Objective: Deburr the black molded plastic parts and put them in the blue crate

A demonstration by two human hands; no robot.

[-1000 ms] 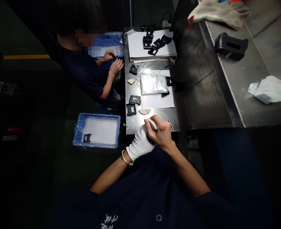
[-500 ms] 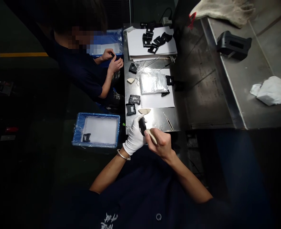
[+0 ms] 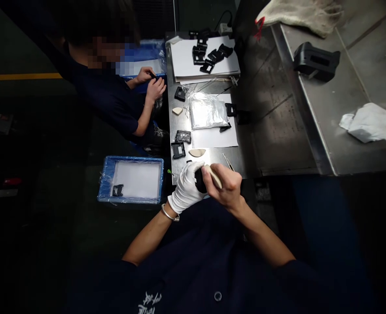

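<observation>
My left hand (image 3: 186, 187), in a white glove, is closed round a black plastic part (image 3: 199, 179), mostly hidden by my fingers. Bare, my right hand (image 3: 227, 185) grips a cream-coloured pad (image 3: 214, 176) with a rounded edge, held against or right beside the part; actual contact I cannot tell. Just beyond my hands, a second cream pad (image 3: 197, 152) lies on the metal table (image 3: 212, 158). Left of it rest a black plastic frame (image 3: 179, 150) and a dark part in clear wrap (image 3: 182, 136). Tweezers (image 3: 228, 162) lie partly behind my right hand.
A blue bin (image 3: 162, 179) holding one black part stands left. A co-worker's hands (image 3: 153, 85) hold a small dark item. Farther up are a silvery plastic bag (image 3: 209, 111) and black parts on a paper stack (image 3: 182, 61). A metal ledge (image 3: 317, 126) rises at right.
The black part has turned in my left hand and is more covered by my fingers. My right hand and its pad have shifted slightly right and up, now overlapping the tweezers.
</observation>
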